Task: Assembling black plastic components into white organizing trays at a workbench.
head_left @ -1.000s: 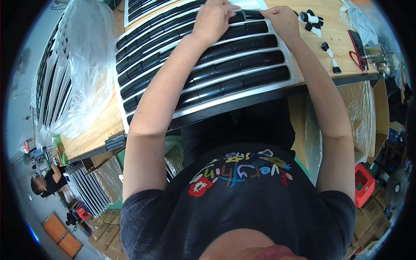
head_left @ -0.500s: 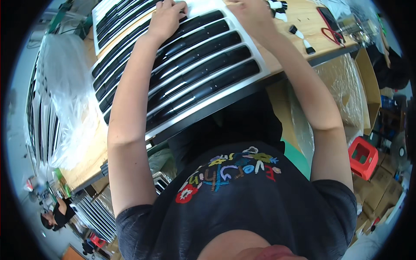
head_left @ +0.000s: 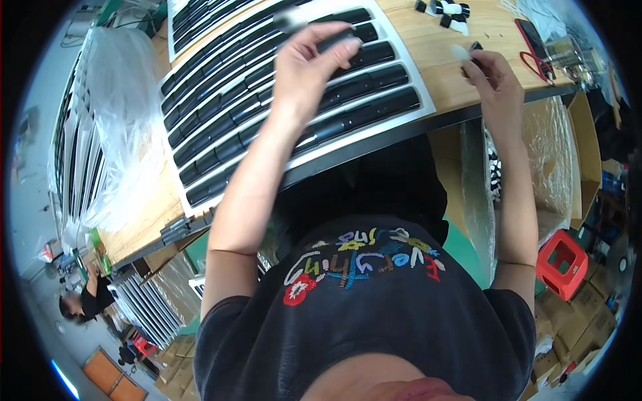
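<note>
Over a panel of black slats on a white sheet (head_left: 422,100), my left hand (head_left: 307,70) is raised with thumb and index finger curved apart. I see only dark slats (head_left: 368,103) in the gap between them. Just beyond its knuckles is a blurred white-and-dark piece (head_left: 289,20); whether it touches the panel I cannot tell. Right of the panel, my right hand (head_left: 498,83) pinches a small white-and-black piece (head_left: 460,53) between thumb and fingers, above the wooden table (head_left: 435,60).
More white-and-black pieces (head_left: 451,13) lie at the table's far right, near a phone (head_left: 528,33) and red-handled scissors (head_left: 531,65). Clear plastic film (head_left: 124,87) covers stacked panels at left. A red stool (head_left: 563,264) and an open carton (head_left: 583,160) stand at right.
My left hand has come nearer and right from the panel's far side. My right hand has moved right and nearer, taking up a small white-and-black piece. The view has shifted slightly.
</note>
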The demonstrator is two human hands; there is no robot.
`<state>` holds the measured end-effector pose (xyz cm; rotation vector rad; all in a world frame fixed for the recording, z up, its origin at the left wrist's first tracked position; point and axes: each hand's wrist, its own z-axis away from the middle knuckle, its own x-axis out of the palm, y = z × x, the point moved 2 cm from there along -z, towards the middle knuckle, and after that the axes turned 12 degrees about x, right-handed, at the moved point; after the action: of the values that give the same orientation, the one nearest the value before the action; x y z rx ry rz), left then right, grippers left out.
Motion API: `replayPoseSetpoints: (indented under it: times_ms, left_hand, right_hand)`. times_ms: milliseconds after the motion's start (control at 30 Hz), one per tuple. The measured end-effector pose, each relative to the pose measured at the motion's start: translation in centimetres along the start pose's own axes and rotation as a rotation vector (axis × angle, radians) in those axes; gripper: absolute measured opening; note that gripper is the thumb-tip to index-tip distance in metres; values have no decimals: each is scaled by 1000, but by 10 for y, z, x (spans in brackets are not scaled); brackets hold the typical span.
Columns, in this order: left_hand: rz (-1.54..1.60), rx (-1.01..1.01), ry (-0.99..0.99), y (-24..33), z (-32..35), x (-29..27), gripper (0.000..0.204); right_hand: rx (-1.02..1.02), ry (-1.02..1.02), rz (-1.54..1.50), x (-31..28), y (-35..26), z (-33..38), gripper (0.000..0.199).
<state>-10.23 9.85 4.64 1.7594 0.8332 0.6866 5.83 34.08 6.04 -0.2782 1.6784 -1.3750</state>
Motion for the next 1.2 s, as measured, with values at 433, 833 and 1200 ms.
replayPoseSetpoints:
  times_ms: [433, 833, 1200]
  left_hand:
    - [268, -34, -56, 16, 72, 1, 24]
    - [622, -221, -56, 42, 89, 24, 15]
    - [794, -187, 145, 62, 112, 35, 12]
  right_hand:
    - [-64, -561, -261, 67, -79, 55, 19]
    - [26, -629, -346, 108, -96, 35, 70]
    - [467, -763, -598, 115, -139, 64, 47]
